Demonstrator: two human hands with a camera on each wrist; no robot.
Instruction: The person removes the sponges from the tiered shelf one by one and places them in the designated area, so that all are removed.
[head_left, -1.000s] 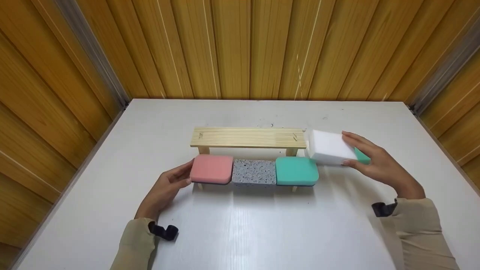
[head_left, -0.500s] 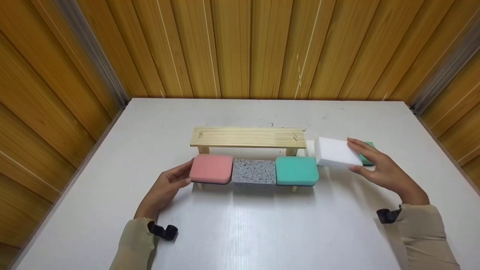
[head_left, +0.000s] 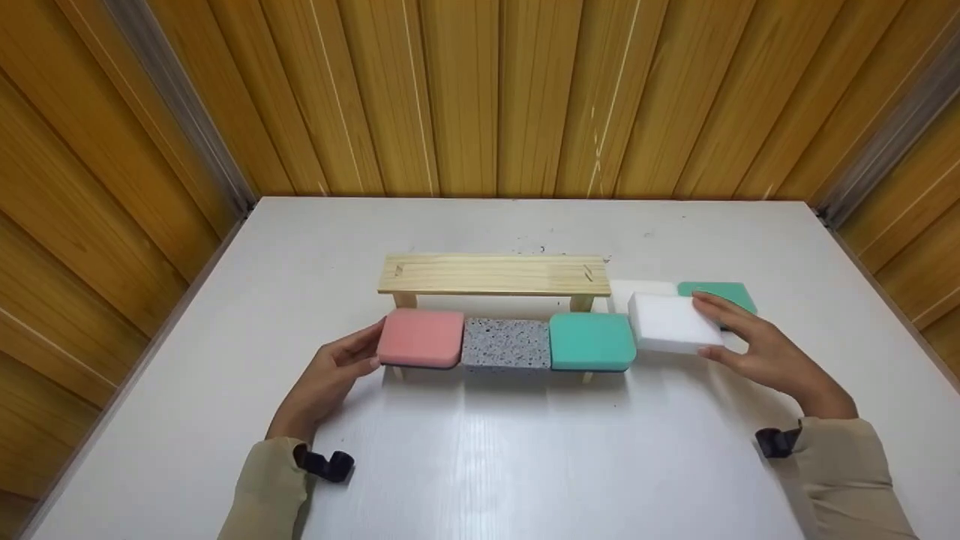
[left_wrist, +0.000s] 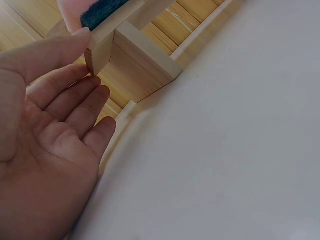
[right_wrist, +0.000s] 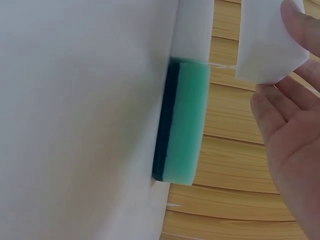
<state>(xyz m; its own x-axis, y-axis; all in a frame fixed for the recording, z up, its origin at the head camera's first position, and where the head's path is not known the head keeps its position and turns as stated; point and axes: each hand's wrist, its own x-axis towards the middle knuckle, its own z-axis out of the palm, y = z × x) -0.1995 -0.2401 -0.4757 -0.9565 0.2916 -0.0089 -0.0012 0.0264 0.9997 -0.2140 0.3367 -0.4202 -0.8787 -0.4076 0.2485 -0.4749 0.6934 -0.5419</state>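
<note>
Pinched between the thumb and fingers of my right hand (head_left: 772, 364), a white sponge (head_left: 673, 322) is held above the table, just right of the teal sponge (head_left: 592, 341). In the right wrist view the white sponge (right_wrist: 265, 42) is clear of the table. A row of pink sponge (head_left: 421, 337), grey speckled sponge (head_left: 507, 345) and teal sponge lies on the front wooden stand, mostly hidden under them. My left hand (head_left: 326, 382) grips the stand's left end. In the left wrist view my thumb touches the stand (left_wrist: 135, 60) near the pink sponge's dark scouring pad (left_wrist: 102, 12).
Behind the row stands a second wooden stand (head_left: 495, 275) with a bare top. On the table to its right lie a green sponge (head_left: 724, 292) and another white sponge (head_left: 645, 288), both partly hidden. Wood-patterned walls (head_left: 540, 97) enclose the white table (head_left: 465, 465).
My right hand has brought the white sponge toward the front and slightly right, uncovering more of the green and white sponges behind it. My left hand has stayed at the stand's end.
</note>
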